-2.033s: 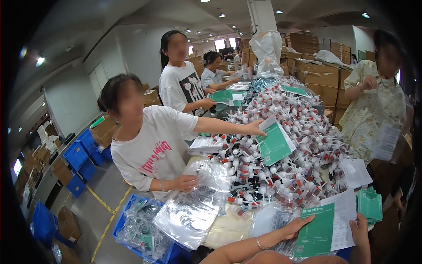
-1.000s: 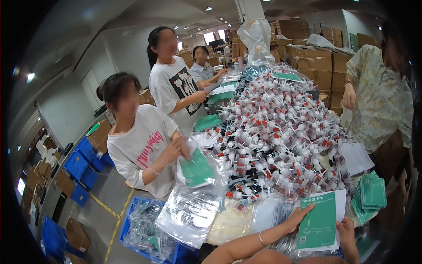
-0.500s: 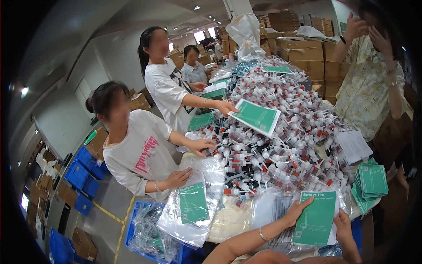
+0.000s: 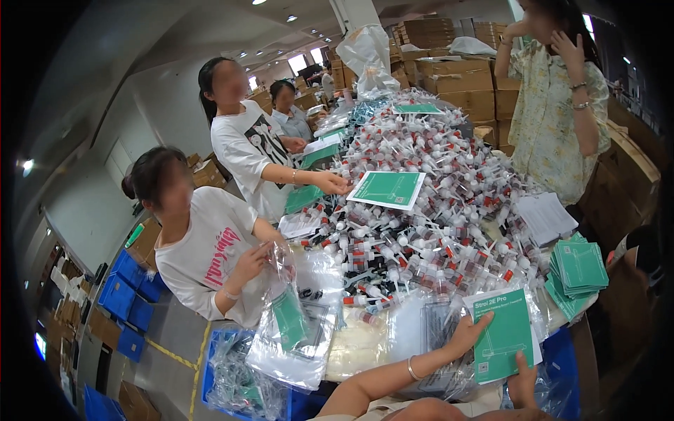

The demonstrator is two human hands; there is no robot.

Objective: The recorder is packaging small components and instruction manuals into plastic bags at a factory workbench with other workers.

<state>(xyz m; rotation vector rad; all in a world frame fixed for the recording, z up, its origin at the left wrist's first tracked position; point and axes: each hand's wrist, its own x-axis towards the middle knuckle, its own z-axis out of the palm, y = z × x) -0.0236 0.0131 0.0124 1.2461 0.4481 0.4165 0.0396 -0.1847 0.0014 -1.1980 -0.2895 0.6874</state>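
A green printed booklet [image 4: 504, 340] with a white edge showing behind it is held upright at the lower right, over the table's near edge. My left hand [image 4: 466, 335] grips its left side, thumb on the front. My right hand [image 4: 522, 382] pinches its lower right corner, thumb in front and fingers behind. Just beyond my hands lie clear plastic bags [image 4: 435, 319] and a large heap of small clear bottles [image 4: 435, 217] with white nozzles and red parts. One more green booklet [image 4: 387, 188] rests on the heap.
A stack of green booklets [image 4: 577, 270] and white sheets [image 4: 546, 216] lie to the right. At the left, a co-worker [image 4: 203, 245] holds a bagged booklet [image 4: 289, 319] over flat bags. Another person [image 4: 558, 112] stands across at right. A blue bin [image 4: 209, 382] holds filled bags.
The far-left co-worker's hand has let go of the booklet, now on the heap. The near co-worker has lifted a bag. My right hand has slid down to the booklet's lower corner.
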